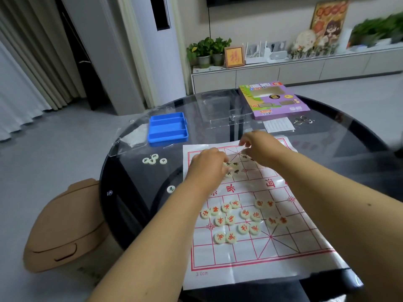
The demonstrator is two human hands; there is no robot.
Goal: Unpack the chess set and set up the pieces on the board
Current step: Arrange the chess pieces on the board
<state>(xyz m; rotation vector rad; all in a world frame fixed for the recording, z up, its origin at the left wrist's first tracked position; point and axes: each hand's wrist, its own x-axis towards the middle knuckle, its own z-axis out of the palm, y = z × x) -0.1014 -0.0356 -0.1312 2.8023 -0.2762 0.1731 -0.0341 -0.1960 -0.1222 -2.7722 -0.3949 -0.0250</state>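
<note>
Red-marked pieces (231, 219) nearest, short of both hands; left hand (207, 164), right hand (259, 147) pinching dark-marked pieces (234, 167) beyond.

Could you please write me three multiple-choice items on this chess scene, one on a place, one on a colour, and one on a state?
1. Where does the blue tray sit?
A. On the table left of the paper board's far end
B. On the board
C. On the floor

2. What colour are the characters on the pieces grouped on the board's near half?
A. Blue
B. Red
C. Purple

3. What is the state of the blue tray?
A. Lidded
B. Full of pieces
C. Open and empty

Answers: 1 A, it rests on the dark table beyond the board's left corner. 2 B, red marks show. 3 C, its compartments are bare.
</note>
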